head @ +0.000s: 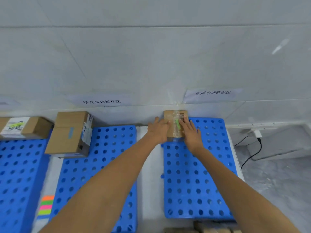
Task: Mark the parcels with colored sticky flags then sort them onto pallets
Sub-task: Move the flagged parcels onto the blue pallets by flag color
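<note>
A small taped cardboard parcel (pixel 175 122) with a green sticky flag (pixel 177 125) on top sits at the far left corner of the right blue pallet (pixel 198 174), against the wall. My left hand (pixel 157 131) holds its left side, fingers curled over the top edge. My right hand (pixel 191 131) lies flat on its right side with straight fingers. A larger parcel (pixel 70 133) with a blue flag stands on the middle pallet (pixel 101 165). Another parcel (pixel 25 127) rests on the left pallet (pixel 18 174).
A pad of colored sticky flags (pixel 46 206) lies in the gap between the left and middle pallets. Paper labels (pixel 212 93) are taped to the wall above the pallets. More cardboard parcels (pixel 202 228) show at the bottom edge. A black cable (pixel 252 153) and charger lie on the right.
</note>
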